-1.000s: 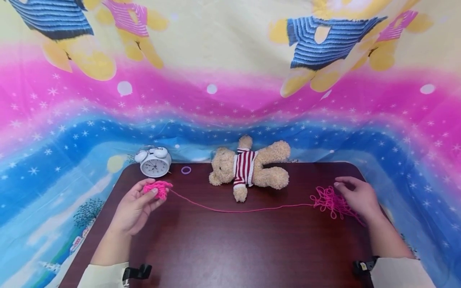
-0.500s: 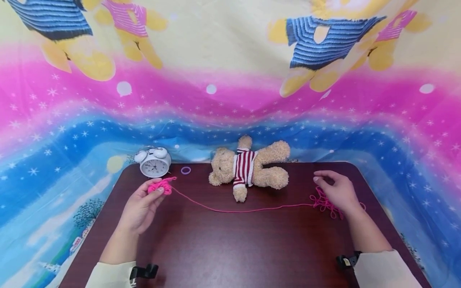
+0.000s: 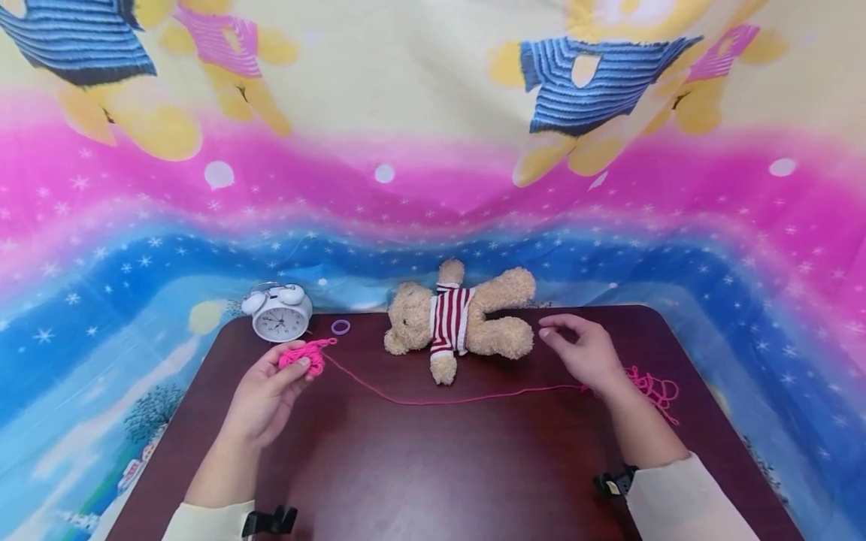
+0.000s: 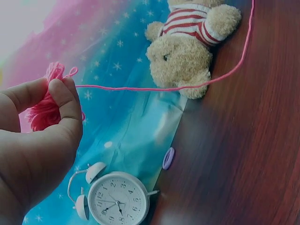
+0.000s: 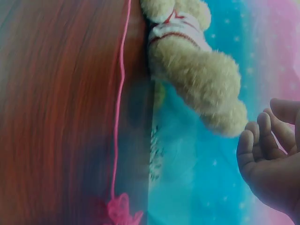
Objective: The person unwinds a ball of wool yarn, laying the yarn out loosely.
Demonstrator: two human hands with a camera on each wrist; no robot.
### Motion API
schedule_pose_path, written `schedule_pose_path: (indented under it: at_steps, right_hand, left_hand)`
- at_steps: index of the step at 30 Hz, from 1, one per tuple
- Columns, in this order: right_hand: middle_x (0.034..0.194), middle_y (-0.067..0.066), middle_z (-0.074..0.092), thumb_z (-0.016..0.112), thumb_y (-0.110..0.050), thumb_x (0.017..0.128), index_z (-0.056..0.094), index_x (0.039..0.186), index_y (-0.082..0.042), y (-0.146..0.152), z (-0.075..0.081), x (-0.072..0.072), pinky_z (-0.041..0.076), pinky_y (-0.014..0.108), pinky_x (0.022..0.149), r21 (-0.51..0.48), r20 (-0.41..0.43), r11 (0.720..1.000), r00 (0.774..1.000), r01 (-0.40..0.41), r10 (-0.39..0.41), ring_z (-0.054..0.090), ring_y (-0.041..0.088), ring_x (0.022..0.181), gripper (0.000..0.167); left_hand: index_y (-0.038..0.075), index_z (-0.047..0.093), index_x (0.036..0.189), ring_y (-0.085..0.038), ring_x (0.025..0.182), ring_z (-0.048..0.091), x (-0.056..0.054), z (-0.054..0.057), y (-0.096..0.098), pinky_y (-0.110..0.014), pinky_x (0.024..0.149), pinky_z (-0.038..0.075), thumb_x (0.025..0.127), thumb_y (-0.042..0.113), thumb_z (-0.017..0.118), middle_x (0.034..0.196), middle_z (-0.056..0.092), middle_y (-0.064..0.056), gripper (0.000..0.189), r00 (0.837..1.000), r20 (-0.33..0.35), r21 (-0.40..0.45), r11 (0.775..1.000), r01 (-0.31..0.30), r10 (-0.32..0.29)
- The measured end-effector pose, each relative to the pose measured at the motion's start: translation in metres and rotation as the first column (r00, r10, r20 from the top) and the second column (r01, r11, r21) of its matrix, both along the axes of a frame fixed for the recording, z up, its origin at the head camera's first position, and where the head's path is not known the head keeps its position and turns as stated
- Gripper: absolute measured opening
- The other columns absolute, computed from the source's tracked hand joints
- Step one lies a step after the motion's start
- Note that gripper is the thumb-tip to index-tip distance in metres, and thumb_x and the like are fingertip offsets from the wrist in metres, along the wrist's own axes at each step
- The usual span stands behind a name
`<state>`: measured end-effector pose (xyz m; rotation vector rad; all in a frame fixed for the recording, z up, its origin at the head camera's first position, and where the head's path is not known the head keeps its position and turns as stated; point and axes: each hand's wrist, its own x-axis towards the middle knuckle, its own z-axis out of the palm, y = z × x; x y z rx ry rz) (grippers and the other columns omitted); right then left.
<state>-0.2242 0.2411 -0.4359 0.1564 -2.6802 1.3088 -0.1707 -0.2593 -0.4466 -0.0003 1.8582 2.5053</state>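
Observation:
My left hand (image 3: 264, 394) pinches a bundle of pink yarn (image 3: 304, 358) between thumb and fingers, raised above the table's left side. From the bundle a single strand (image 3: 433, 403) sags across the table to a loose pink tangle (image 3: 652, 391) at the right. My right hand (image 3: 588, 357) hovers just right of the teddy bear's legs, fingers bent loosely and nothing held; its wrist partly covers the tangle. The teddy bear (image 3: 449, 319), in a red-and-white striped shirt, lies on its back with its head to the left.
A white twin-bell alarm clock (image 3: 280, 319) stands at the table's back left corner. Beside it lies a purple ring (image 3: 340, 327). The dark wooden table (image 3: 433, 473) meets a printed cloth backdrop (image 3: 446, 195) along its back edge.
My right hand has moved left from above the yarn tangle toward the bear's legs. My left hand has turned slightly, still holding the bundle. The head view has shifted a little.

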Motion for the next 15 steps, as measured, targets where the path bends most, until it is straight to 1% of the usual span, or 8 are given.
schedule_pose_path:
  at_steps: [1,6,10,15]
  right_hand:
    - [0.107,0.006,0.074,0.071,-0.032,0.100,0.075,0.121,-0.014,-0.005,0.000,0.000,0.050,0.035,0.083,-0.013,-0.006,1.000,1.000,-0.012,0.012,0.064,0.023,0.100,0.028]
    - [0.100,0.006,0.075,0.072,-0.022,0.099,0.075,0.120,-0.009,-0.030,0.002,-0.002,0.056,0.031,0.076,-0.089,-0.006,0.992,0.996,-0.086,0.086,0.072,0.026,0.091,0.025]
    - [0.098,0.006,0.075,0.072,-0.020,0.099,0.074,0.120,-0.006,-0.048,0.002,-0.004,0.057,0.030,0.072,-0.128,-0.002,0.984,0.992,-0.122,0.122,0.073,0.026,0.088,0.026]
    - [0.099,0.004,0.073,0.073,-0.020,0.098,0.075,0.119,-0.008,-0.069,0.003,-0.006,0.058,0.031,0.076,-0.141,-0.016,0.979,0.989,-0.150,0.149,0.072,0.020,0.090,0.024]
  left_hand:
    - [0.003,0.052,0.134,-0.011,0.097,0.072,0.001,0.001,0.001,-0.022,0.089,0.057,0.103,0.007,0.064,0.112,0.069,0.000,0.034,1.000,-0.005,-0.005,1.000,0.002,-0.002]
    - [0.005,0.056,0.128,-0.011,0.097,0.073,0.003,0.003,0.008,-0.024,0.091,0.057,0.103,0.004,0.062,0.110,0.072,0.000,0.026,0.999,-0.041,0.007,1.000,0.028,-0.028]
    - [0.004,0.060,0.127,-0.012,0.099,0.074,0.003,0.006,0.014,-0.025,0.092,0.057,0.103,0.003,0.063,0.111,0.073,-0.001,0.024,0.998,-0.063,-0.004,1.000,0.024,-0.024]
    - [0.003,0.061,0.126,-0.012,0.097,0.073,0.003,0.011,0.020,-0.025,0.092,0.057,0.103,0.004,0.062,0.109,0.072,-0.002,0.023,0.997,-0.068,-0.002,1.000,0.023,-0.023]
